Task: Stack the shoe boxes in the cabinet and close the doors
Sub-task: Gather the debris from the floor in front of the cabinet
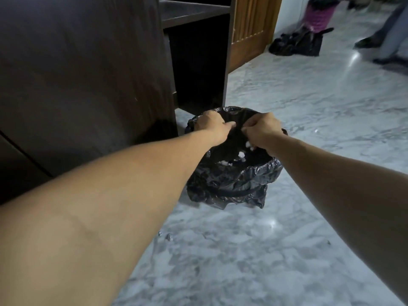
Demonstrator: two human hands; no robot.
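A dark wooden cabinet (84,69) fills the left side, with an open shelf section (196,58) at its right end. No shoe boxes are in view. On the floor in front of the shelf stands a bin lined with a black plastic bag (231,180), with white scraps inside. My left hand (212,123) grips the far left rim of the bag. My right hand (262,131) pinches the bag's rim at the far right. Both arms reach out over the bin.
The floor is grey-white marble (287,239). A light wooden door panel (254,27) stands behind the shelf. Far right are a black bag (295,44), a pink bin (318,16) and another person's legs (386,34). Small dark scraps (169,236) lie on the floor.
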